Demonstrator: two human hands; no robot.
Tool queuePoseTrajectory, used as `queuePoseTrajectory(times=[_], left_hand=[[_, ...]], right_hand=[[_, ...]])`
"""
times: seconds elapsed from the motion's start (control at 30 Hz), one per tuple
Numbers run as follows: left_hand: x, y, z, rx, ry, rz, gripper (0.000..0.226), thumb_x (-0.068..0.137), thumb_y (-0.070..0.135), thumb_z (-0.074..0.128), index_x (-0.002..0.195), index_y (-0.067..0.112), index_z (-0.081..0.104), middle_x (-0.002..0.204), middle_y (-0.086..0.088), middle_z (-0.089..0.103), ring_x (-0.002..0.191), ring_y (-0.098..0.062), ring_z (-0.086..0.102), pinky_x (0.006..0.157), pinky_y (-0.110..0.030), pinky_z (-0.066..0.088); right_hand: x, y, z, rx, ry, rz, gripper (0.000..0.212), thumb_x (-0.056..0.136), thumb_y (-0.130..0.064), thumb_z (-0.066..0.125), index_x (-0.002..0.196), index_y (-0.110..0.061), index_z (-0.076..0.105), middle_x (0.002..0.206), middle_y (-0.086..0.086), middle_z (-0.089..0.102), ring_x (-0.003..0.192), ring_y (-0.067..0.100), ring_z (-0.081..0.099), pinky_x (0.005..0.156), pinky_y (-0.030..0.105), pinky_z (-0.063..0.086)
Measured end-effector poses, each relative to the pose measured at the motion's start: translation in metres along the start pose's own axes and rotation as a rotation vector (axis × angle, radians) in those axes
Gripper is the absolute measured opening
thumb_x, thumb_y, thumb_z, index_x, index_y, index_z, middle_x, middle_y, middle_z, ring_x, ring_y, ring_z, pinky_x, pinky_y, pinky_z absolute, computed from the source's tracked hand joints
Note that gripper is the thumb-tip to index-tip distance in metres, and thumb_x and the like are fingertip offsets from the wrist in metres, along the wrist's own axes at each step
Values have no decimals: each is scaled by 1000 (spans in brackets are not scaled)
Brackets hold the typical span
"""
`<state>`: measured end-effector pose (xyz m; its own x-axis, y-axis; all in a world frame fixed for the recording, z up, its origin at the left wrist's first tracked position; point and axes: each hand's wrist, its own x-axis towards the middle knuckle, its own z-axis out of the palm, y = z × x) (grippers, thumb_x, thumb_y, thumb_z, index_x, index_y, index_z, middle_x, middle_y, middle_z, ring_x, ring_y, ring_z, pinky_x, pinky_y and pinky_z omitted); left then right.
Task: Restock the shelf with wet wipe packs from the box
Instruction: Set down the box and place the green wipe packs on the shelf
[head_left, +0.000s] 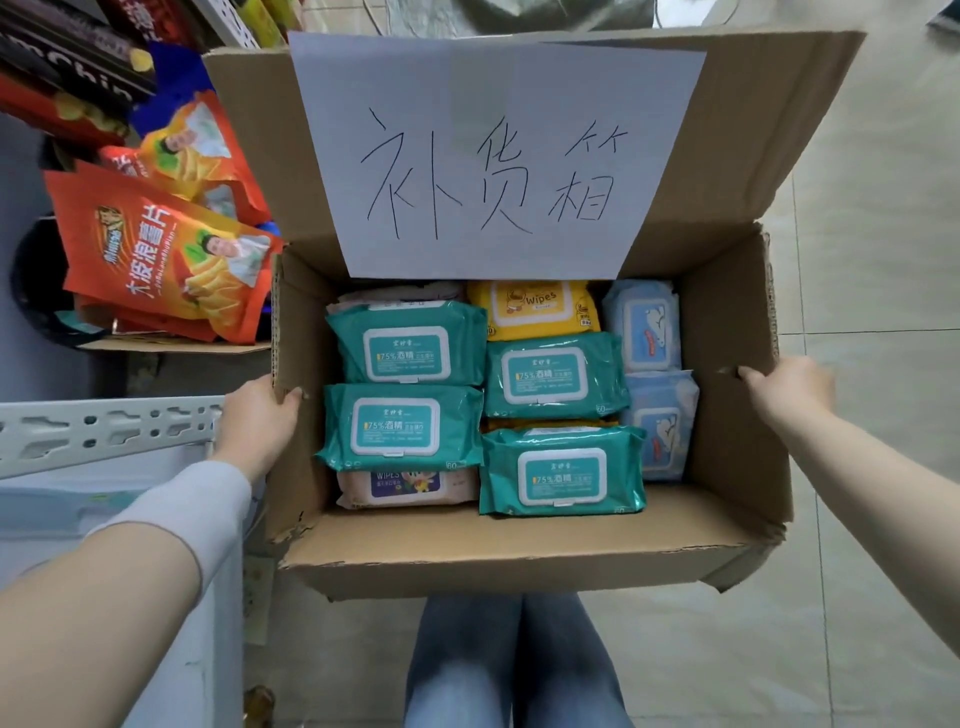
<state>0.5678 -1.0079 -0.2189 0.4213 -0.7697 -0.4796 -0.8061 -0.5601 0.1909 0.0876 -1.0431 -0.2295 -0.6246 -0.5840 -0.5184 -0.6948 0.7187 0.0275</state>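
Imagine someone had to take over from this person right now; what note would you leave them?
Left-hand grip holds the left wall of the cardboard box; right-hand grip holds its right wall, thumbs inside.
Wet wipe packs sit in the box: four teal on top, yellow, blue and pink ones beside or under them.
Done: box open, next to the shelf.
Left: no pack in hand yet; move them onto the shelf.
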Motion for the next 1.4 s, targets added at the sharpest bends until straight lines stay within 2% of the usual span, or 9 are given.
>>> queuePoseTrajectory(times=[0.17, 0.3, 0.4, 0.53, 0.63, 0.8, 0.93, 1.2, 1.4], left_hand=[[-11, 13, -5, -82, -51, -80, 35, 94, 18, 49, 121, -4, 51, 121, -30, 57, 114, -46, 50, 91, -42, 39], [-51, 23, -10, -130, 105, 163, 60, 88, 16, 59, 141, 5, 33, 149, -17, 32, 140, -31, 24, 115, -40, 19], [-66, 29, 1, -135, -71, 343, 61, 84, 16, 65, 138, 10, 38, 144, -11, 41, 136, -23, 33, 112, -34, 24], [-37, 35, 22, -183, -215, 165, 82, 77, 27, 73, 142, 4, 28, 142, -18, 38, 134, -30, 33, 112, -39, 26], [-13, 34, 29, -119, -273, 145, 84, 73, 31, 77, 138, 1, 32, 135, -21, 46, 127, -34, 40, 105, -40, 33], [3, 37, 31, 214, -302, 196, 85, 66, 47, 77, 126, -1, 41, 123, -24, 48, 115, -37, 46, 97, -41, 37], [11, 41, 26, 399, -333, 222, 103, 52, 64, 77, 124, -1, 40, 121, -22, 47, 111, -36, 48, 94, -42, 41], [-6, 31, 11, 300, -614, 196, 86, 53, 65, 75, 124, 21, 54, 123, -2, 59, 107, -23, 57, 79, -28, 44], [-82, 27, -12, 39, -318, 269, 58, 65, 40, 79, 115, 26, 53, 109, -2, 60, 96, -18, 57, 77, -29, 44]], right_hand=[[-33, 5, 1, 145, 95, -20, 43, 94, -34, 49, 123, -3, 53, 125, 26, 55, 119, 43, 48, 94, 45, 42], [-101, 18, 16, 75, 197, -356, 81, 83, -35, 64, 144, 0, 25, 154, 21, 19, 144, 34, 8, 116, 44, 11], [-144, 19, 41, 49, -71, -456, 95, 75, -41, 72, 146, -2, 21, 152, 17, 24, 142, 31, 16, 114, 43, 19], [-140, 14, 73, 127, -343, -283, 109, 68, -46, 77, 148, -4, 17, 150, 14, 32, 137, 29, 31, 111, 40, 29], [-125, 9, 83, 175, -418, -237, 99, 64, -42, 82, 142, -6, 32, 140, 14, 47, 129, 29, 43, 106, 40, 39], [-120, 4, 86, 177, -402, -83, 104, 59, -46, 84, 140, -8, 30, 140, 11, 48, 126, 30, 48, 99, 39, 40], [-120, 2, 84, 164, -584, -141, 76, 60, -52, 81, 122, -14, 57, 121, 5, 64, 110, 24, 59, 95, 41, 48], [-133, 7, 60, 456, -574, -134, 57, 62, -33, 85, 110, -15, 63, 107, 2, 68, 100, 20, 63, 94, 40, 50], [-160, 27, 6, 602, -471, -142, 42, 67, -30, 82, 99, -20, 58, 96, -3, 63, 82, 10, 61, 75, 28, 52]])
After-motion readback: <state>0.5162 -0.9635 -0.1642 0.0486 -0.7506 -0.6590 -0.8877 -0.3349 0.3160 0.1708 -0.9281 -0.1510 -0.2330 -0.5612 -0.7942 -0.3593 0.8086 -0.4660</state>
